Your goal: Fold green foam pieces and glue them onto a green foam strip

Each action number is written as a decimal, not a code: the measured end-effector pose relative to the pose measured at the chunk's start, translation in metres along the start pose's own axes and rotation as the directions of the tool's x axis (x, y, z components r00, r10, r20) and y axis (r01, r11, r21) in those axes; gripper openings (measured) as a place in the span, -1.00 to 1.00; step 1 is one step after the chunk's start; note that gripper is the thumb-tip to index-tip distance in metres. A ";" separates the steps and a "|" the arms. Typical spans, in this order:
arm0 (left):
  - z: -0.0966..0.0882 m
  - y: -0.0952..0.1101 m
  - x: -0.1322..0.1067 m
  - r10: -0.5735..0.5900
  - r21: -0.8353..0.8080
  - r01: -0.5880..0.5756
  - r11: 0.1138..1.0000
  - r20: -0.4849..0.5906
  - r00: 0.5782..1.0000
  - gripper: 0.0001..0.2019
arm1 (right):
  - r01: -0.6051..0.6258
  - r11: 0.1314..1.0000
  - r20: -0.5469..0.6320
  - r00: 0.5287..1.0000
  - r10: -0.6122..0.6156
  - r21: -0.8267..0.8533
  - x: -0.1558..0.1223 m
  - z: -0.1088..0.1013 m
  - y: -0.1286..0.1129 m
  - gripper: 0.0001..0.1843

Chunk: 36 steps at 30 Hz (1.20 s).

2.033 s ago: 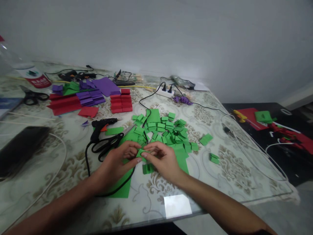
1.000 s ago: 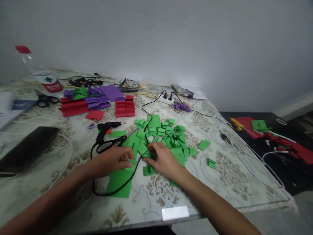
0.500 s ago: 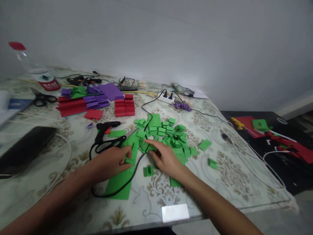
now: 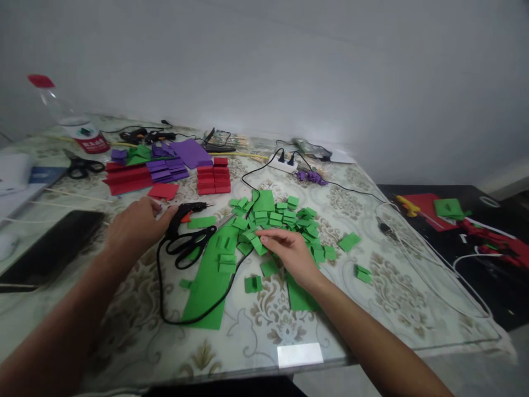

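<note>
My left hand centre-left, grip released, fingertips at glue gun handle, scissors just below. Right hand rests on green paper pieces mid-desk; can't tell if grip pinches one. I judge gun pickup in hand; next calls for closing round handle, clear of cord.

No legible text in frame; only candidate is the red label on the plastic bottle, upper left, print too small to read
</note>
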State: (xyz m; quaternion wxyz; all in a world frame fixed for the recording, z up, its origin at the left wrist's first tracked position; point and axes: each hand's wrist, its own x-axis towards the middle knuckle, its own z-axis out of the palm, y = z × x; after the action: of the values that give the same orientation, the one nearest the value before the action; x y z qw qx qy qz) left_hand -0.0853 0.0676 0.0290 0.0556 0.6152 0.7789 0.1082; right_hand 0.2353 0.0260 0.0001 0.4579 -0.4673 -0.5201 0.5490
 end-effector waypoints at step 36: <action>0.026 0.061 -0.062 0.184 -0.909 0.214 0.356 0.293 0.938 -0.55 | 0.009 0.998 0.026 1.000 -0.011 0.068 0.010 0.003 0.023 -0.70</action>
State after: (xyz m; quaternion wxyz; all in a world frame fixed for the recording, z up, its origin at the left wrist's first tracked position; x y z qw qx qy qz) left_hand -0.0070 0.0230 0.0148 0.5314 0.4752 0.5614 0.4203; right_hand 0.2303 0.0343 -0.0233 0.4692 -0.4415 -0.5096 0.5703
